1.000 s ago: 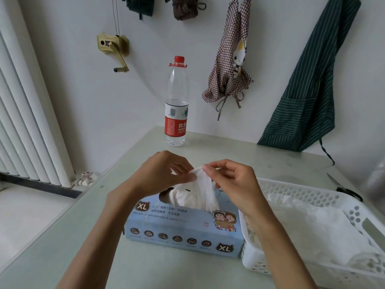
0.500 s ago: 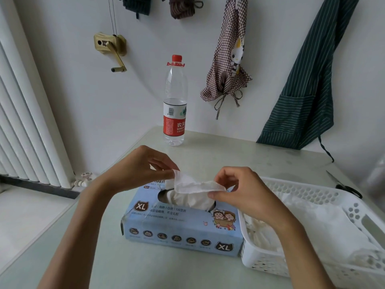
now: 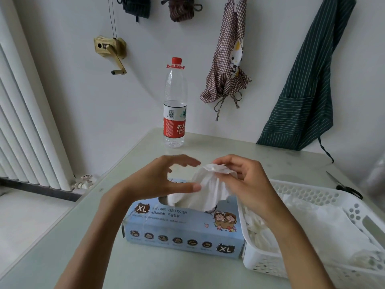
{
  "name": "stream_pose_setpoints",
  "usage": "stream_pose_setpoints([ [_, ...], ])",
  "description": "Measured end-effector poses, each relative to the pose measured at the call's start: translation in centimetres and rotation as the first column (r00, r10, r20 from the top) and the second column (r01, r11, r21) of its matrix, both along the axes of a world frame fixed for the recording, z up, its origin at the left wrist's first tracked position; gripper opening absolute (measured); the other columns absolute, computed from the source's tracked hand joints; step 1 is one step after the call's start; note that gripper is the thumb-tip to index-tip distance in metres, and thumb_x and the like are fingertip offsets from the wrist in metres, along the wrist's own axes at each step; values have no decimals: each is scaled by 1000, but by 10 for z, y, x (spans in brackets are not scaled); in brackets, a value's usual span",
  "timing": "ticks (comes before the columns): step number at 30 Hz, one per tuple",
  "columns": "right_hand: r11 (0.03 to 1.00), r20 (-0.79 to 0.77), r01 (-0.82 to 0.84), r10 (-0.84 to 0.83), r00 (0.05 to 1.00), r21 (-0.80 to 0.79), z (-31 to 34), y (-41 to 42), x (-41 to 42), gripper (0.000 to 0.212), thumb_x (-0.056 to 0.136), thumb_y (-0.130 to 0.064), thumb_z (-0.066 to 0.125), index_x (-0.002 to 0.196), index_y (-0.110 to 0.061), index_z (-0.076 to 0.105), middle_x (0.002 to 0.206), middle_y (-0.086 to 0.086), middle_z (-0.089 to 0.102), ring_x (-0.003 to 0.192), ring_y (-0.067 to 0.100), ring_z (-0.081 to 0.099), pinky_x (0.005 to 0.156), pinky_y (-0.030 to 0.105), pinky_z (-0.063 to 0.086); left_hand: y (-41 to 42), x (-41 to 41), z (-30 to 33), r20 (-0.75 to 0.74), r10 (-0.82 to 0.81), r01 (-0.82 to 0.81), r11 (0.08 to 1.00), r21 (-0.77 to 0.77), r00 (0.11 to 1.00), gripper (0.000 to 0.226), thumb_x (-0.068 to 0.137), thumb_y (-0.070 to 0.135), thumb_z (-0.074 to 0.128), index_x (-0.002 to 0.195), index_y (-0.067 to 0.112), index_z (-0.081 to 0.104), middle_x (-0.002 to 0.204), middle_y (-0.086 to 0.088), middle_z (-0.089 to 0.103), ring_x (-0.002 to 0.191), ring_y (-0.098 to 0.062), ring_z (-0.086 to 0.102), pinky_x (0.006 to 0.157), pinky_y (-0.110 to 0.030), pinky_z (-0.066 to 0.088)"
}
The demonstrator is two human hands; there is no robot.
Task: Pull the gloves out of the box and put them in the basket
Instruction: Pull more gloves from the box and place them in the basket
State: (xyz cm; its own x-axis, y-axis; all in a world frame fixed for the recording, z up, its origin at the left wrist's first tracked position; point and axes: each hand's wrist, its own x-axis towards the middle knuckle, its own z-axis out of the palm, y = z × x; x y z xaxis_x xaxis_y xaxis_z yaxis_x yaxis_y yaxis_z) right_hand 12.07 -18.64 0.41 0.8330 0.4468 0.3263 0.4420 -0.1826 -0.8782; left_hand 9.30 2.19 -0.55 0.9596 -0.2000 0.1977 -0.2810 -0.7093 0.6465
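- While its lower part sits in the slot of the blue glove box (image 3: 183, 228), a white glove (image 3: 208, 188) is pinched at its top by the right hand (image 3: 245, 184).
- The left hand (image 3: 160, 178) is held spread beside the glove, thumb tip near it; contact cannot be told.
- More gloves (image 3: 312, 226) are seen in the white basket (image 3: 325, 197), touching the box's right end.
- A water bottle (image 3: 175, 105) is seen upright behind.

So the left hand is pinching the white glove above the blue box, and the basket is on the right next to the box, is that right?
Not quite. The head view shows the right hand pinching the white glove above the blue box; the left hand is open beside it, holding nothing. The basket does sit on the right next to the box.
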Motion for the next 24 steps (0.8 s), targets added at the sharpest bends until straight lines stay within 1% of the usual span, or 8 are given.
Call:
stream_pose_setpoints([
  [4, 963, -124, 157, -132, 983, 218, 4, -6, 4, 14, 86, -11, 65, 91, -23, 70, 84, -6, 73, 69, 0, 63, 57, 10, 44, 2, 2, -2, 88, 46, -31, 986, -166, 995, 18, 84, 33, 62, 96, 23, 71, 93, 13, 71, 88, 0, 66, 85, -17, 51],
  [7, 986, -174, 138, -120, 977, 98, 4, -15, 7, 17, 88, -17, 65, 103, -24, 65, 85, -7, 74, 72, 3, 69, 55, 11, 47, 5, 2, 1, 123, 56, -15, 950, -311, 991, 27, 88, 31, 54, 98, 11, 69, 90, 2, 72, 86, -8, 67, 80, -17, 52],
  [10, 997, -199, 22, -36, 979, -73, -1, -15, 7, 16, 85, -26, 67, 100, -30, 66, 96, -12, 71, 85, -2, 66, 64, 7, 46, 2, 4, -2, 65, 19, -2, 969, -247, 998, 26, 96, 26, 47, 95, 8, 66, 83, -1, 67, 74, -7, 62, 71, -18, 49],
  [12, 1000, -199, 12, -13, 980, -10, -2, -13, 7, 11, 85, -31, 66, 93, -26, 72, 93, -8, 73, 86, 1, 66, 68, 6, 47, -2, 5, -7, -10, 5, -7, 980, -201, 1000, 33, 97, 31, 44, 89, 4, 62, 73, 3, 57, 63, -6, 50, 64, -19, 42],
  [15, 987, -203, 99, -72, 977, 127, -4, -11, 10, 16, 88, -31, 62, 91, -19, 72, 82, -6, 72, 76, 4, 66, 66, 12, 49, -3, 7, -11, -101, 4, -26, 976, -215, 995, 47, 88, 55, 50, 106, 13, 61, 92, 4, 65, 79, -10, 63, 72, -29, 55],
  [17, 970, -168, 163, -133, 977, 179, -5, -12, 13, 16, 91, -31, 59, 91, -19, 69, 78, -6, 68, 71, 2, 61, 64, 12, 47, -2, 7, -13, -129, -1, -29, 972, -235, 992, 48, 78, 57, 64, 115, 26, 56, 105, 7, 67, 90, -13, 68, 74, -33, 59],
  [21, 957, -84, 229, -217, 973, 178, -5, -17, 18, 15, 94, -34, 54, 91, -22, 63, 75, -19, 60, 73, -4, 54, 67, 11, 42, -2, 8, -11, 22, -3, 10, 948, -319, 1000, 32, 84, 41, 58, 99, 13, 65, 90, 1, 72, 78, -6, 67, 69, -21, 53],
  [24, 943, -2, 300, -302, 953, 145, -5, -21, 19, 12, 95, -34, 51, 93, -25, 60, 95, -16, 63, 98, -4, 55, 75, 11, 38, -3, 11, -11, 128, 85, -28, 917, -397, 988, 30, 91, 36, 53, 93, 10, 68, 87, -10, 68, 75, -16, 61, 69, -25, 45],
])
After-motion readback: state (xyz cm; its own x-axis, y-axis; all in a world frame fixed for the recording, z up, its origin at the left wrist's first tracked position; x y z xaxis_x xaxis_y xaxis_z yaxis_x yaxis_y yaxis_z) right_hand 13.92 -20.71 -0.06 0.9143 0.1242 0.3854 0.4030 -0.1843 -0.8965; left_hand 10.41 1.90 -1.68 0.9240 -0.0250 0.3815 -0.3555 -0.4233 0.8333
